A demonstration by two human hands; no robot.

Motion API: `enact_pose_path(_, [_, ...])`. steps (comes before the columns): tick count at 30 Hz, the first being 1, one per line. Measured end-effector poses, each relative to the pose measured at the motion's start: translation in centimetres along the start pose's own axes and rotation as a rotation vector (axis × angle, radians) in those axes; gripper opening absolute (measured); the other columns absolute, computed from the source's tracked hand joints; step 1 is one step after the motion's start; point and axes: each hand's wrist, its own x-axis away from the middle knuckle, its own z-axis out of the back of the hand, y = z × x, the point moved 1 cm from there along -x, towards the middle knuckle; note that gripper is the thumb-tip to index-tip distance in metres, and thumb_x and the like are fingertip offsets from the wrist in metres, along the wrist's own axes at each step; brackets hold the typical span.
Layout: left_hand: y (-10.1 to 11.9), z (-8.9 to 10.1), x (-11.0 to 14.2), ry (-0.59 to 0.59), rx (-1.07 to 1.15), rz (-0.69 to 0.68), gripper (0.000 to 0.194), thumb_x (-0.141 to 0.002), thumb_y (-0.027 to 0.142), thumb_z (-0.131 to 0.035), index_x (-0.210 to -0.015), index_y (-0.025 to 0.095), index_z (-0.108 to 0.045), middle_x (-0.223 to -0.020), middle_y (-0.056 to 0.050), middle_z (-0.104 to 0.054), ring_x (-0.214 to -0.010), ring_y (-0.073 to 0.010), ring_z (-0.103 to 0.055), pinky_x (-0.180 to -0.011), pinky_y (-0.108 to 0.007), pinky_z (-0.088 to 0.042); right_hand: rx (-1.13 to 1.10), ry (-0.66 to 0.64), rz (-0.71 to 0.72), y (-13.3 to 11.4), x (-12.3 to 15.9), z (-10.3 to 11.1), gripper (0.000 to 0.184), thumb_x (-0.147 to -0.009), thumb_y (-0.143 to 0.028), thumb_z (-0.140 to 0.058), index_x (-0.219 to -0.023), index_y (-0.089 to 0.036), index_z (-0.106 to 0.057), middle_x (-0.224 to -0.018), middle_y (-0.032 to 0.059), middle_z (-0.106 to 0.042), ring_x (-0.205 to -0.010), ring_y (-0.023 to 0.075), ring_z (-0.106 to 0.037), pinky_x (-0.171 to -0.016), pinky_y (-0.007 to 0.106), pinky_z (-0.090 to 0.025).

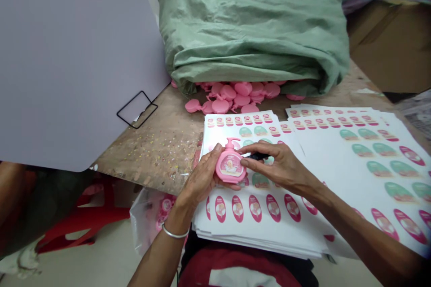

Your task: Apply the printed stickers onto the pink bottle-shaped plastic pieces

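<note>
A small pink toy pump bottle (230, 165) stands upright in my left hand (206, 174), whose fingers and thumb are closed around its side and base. A sticker with a baby picture covers its front. My right hand (274, 161) pinches a slim black tool (257, 156), its kind hard to make out because the fingers cover much of it. Its fingertips reach the bottle's right edge. Under both hands lies a stack of printed sticker sheets (242, 237), with pink ovals, green labels and small red-and-white labels.
More sticker sheets (323, 143) overlap at the right. Several pink toy bottles (242, 94) spill from a green cloth sack (252, 22) at the back. A grey panel (67, 54) rises at left. Below the table edge hangs a plastic bag (144, 219) beside a red stool (84, 222).
</note>
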Motion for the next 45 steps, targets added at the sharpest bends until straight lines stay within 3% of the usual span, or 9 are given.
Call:
enact_pose_path(11, [0.3,0.1,0.0,-0.018,-0.007,0.054,0.056,-0.092,0.058,-0.041,-0.118,0.015,-0.065,-0.106,-0.014,-0.07,-0.073,-0.0213,-0.07,-0.054,-0.033,-0.061,-0.007,0.001,0.005,0.0,0.0,0.1,0.022,-0.08,-0.041,-0.068,-0.091,-0.023,-0.075,-0.087,0.0023,-0.072,-0.072,0.0156,-0.061,-0.064,0.029,-0.047])
enact_pose_path(20, [0.6,0.0,0.0,-0.054,-0.022,0.052,0.059,-0.092,0.06,-0.038,-0.117,0.015,-0.066,-0.108,-0.015,-0.069,-0.074,-0.0216,-0.069,-0.055,-0.034,-0.061,0.004,0.003,0.006,-0.2,0.0,0.2,0.021,-0.08,-0.04,-0.068,-0.091,-0.024,-0.075,-0.086,0.0023,-0.073,-0.071,0.0154,-0.06,-0.062,0.029,-0.046])
enact_pose_path(22, [0.5,0.2,0.1,-0.074,-0.033,0.023,0.057,-0.09,0.06,-0.045,-0.118,0.015,-0.066,-0.109,-0.015,-0.068,-0.075,-0.0209,-0.068,-0.056,-0.033,-0.061,0.009,0.011,0.007,-0.3,-0.1,0.2,0.02,-0.08,-0.039,-0.068,-0.09,-0.023,-0.075,-0.085,0.0023,-0.073,-0.069,0.0151,-0.06,-0.062,0.029,-0.046])
enact_pose_path(27, [0.5,0.4,0.4,-0.122,-0.06,-0.02,0.048,-0.077,0.037,-0.075,-0.119,0.018,-0.062,-0.109,-0.009,-0.066,-0.075,-0.016,-0.067,-0.061,-0.029,-0.061,0.029,0.013,0.026,-0.4,-0.2,0.3,0.021,-0.08,-0.038,-0.067,-0.092,-0.023,-0.075,-0.085,0.0028,-0.073,-0.069,0.0152,-0.061,-0.061,0.028,-0.047])
enact_pose_path(39, [0.6,0.6,0.7,-0.167,0.095,0.014,0.045,-0.071,0.009,-0.075,-0.115,0.017,-0.065,-0.099,-0.006,-0.066,-0.079,-0.016,-0.067,-0.065,-0.028,-0.061,0.023,0.008,0.043,-0.6,-0.2,0.7,0.018,-0.082,-0.036,-0.067,-0.092,-0.023,-0.075,-0.081,0.001,-0.071,-0.068,0.0138,-0.059,-0.064,0.028,-0.047])
enact_pose_path(42, [0.3,0.9,0.6,-0.221,0.115,0.016,0.041,-0.077,0.015,-0.072,-0.118,0.017,-0.064,-0.103,-0.008,-0.068,-0.08,-0.0175,-0.068,-0.066,-0.03,-0.062,0.008,0.011,0.035,-0.7,-0.1,0.7,0.019,-0.082,-0.037,-0.068,-0.092,-0.023,-0.075,-0.082,0.001,-0.071,-0.069,0.0138,-0.059,-0.064,0.028,-0.047])
enact_pose_path(45, [0.0,1.1,0.3,-0.26,0.163,0.024,0.039,-0.089,0.035,-0.061,-0.123,0.016,-0.062,-0.109,-0.014,-0.069,-0.085,-0.0229,-0.07,-0.065,-0.035,-0.062,-0.001,0.02,0.022,-0.8,-0.2,0.6,0.02,-0.082,-0.037,-0.067,-0.093,-0.023,-0.075,-0.084,0.0013,-0.072,-0.07,0.0142,-0.06,-0.065,0.028,-0.048])
